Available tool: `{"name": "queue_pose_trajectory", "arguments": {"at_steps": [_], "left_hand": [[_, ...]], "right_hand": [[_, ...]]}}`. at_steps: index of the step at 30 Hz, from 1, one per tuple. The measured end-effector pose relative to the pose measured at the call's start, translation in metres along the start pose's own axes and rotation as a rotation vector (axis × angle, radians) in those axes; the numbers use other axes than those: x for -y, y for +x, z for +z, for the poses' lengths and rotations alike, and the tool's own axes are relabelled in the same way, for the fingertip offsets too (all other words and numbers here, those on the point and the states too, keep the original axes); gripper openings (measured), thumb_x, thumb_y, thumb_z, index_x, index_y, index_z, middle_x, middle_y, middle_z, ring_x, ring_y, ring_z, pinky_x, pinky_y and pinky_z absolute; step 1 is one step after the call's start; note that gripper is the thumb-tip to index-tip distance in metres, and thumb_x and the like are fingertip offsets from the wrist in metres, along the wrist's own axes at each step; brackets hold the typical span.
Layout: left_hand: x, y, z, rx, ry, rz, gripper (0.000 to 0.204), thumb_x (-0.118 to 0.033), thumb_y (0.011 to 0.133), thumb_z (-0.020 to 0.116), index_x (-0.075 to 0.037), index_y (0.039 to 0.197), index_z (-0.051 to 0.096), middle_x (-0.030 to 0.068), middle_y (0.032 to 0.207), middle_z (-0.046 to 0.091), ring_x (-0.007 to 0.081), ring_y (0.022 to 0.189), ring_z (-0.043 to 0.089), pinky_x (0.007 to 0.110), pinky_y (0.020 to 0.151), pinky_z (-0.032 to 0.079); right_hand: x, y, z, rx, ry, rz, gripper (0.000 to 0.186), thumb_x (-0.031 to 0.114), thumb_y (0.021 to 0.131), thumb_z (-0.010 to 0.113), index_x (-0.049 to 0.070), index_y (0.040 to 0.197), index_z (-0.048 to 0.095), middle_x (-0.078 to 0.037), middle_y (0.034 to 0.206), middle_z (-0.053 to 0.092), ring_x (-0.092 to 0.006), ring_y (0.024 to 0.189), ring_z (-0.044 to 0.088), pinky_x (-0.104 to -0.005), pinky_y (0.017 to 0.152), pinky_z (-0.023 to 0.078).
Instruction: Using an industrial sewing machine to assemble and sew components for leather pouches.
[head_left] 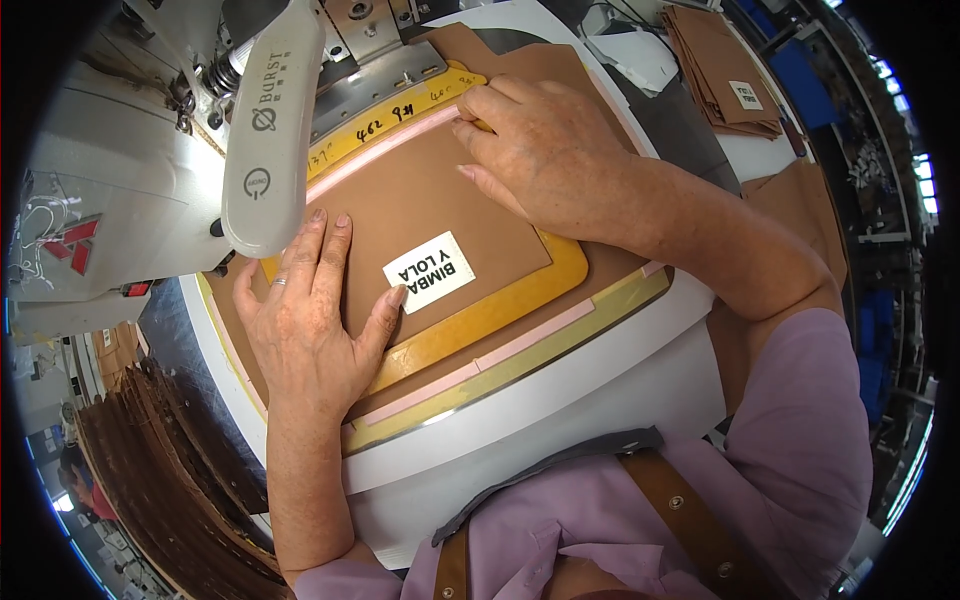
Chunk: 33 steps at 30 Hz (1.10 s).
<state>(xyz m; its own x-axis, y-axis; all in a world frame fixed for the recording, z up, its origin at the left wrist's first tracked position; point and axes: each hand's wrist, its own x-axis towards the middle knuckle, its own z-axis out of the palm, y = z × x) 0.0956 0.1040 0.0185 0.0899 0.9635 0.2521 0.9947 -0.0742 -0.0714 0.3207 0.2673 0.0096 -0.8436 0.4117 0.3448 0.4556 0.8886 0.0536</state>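
My left hand (315,320) lies spread on a brown panel (405,185), its thumb touching a white printed label (432,265). The panel sits within a yellow template frame (470,340) and has a pink strip (380,145) along its far edge. At the panel's far right corner, my right hand (530,160) has its fingers curled down at the frame, with the thumb bent over the panel; what the fingertips grip is partly hidden. A larger brown piece with pink and olive edge strips (520,355) lies beneath the frame, on white sheets (650,370).
A pale machine with a long arm (262,170) and metal plate (375,95) stands at upper left, close to my left fingers. Labelled brown pieces (715,70) are stacked at upper right, more (790,210) lie at right. Dark brown strips (140,450) hang at lower left. A distant person (95,495) is at far left.
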Motion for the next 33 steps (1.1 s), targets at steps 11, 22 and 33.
{"name": "queue_pose_trajectory", "arguments": {"at_steps": [11,22,33], "left_hand": [[-0.001,0.003,-0.001,0.072,-0.082,-0.025,0.071,-0.048,0.087,0.069,-0.013,0.146,0.056,0.0146,0.149,0.055,0.0302,0.136,0.053,0.058,0.118,0.023],[0.001,0.001,0.004,0.039,-0.081,-0.054,0.068,-0.054,0.087,0.069,-0.016,0.142,0.060,0.0154,0.146,0.055,0.0307,0.133,0.055,0.060,0.116,0.025],[0.004,0.002,0.001,0.064,-0.085,-0.028,0.066,-0.055,0.088,0.066,-0.016,0.141,0.061,0.0171,0.139,0.056,0.0299,0.116,0.064,0.056,0.114,0.026]], "right_hand": [[-0.002,0.006,0.008,-0.117,-0.072,-0.187,0.034,0.024,0.092,0.070,-0.002,0.114,0.069,-0.010,0.097,0.066,-0.0212,0.100,0.065,-0.0363,0.087,0.055],[0.030,0.029,0.003,0.090,-0.203,-0.169,0.044,0.043,0.095,0.067,0.006,0.119,0.071,-0.014,0.094,0.067,-0.0193,0.064,0.068,-0.0333,0.057,0.058],[0.028,0.028,0.005,0.041,-0.205,-0.191,0.043,0.044,0.096,0.064,0.005,0.112,0.072,-0.011,0.090,0.067,-0.0179,0.069,0.069,-0.0316,0.063,0.056]]}}
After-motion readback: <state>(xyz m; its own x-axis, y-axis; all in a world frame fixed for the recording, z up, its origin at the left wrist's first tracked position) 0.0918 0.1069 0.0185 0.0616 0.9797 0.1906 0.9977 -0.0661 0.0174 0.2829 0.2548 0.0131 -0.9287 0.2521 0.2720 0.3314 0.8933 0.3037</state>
